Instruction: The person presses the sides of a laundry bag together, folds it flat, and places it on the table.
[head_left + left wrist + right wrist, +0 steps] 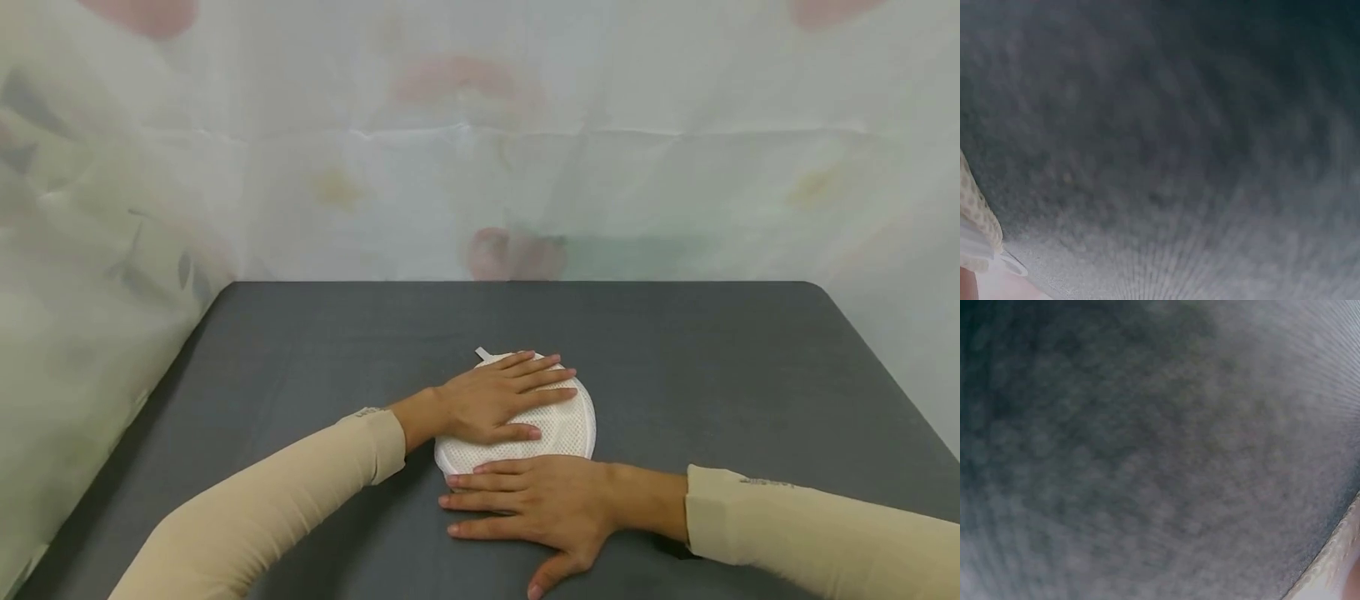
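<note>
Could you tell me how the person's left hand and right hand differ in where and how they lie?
The left hand rests wholly on the white mesh pad; the right hand lies mostly on the grey table, touching the pad's near edge. Left fingers point right, right fingers left. Both lie flat, fingers straight.

No text, label, brand, number or sign can be read anywhere in these views.

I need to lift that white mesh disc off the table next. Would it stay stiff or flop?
The white mesh disc is probably soft and light: it looks like thin netted fabric lying flat under the left hand. It would likely sag, won't roll, and its small tab offers a pinch point.
</note>
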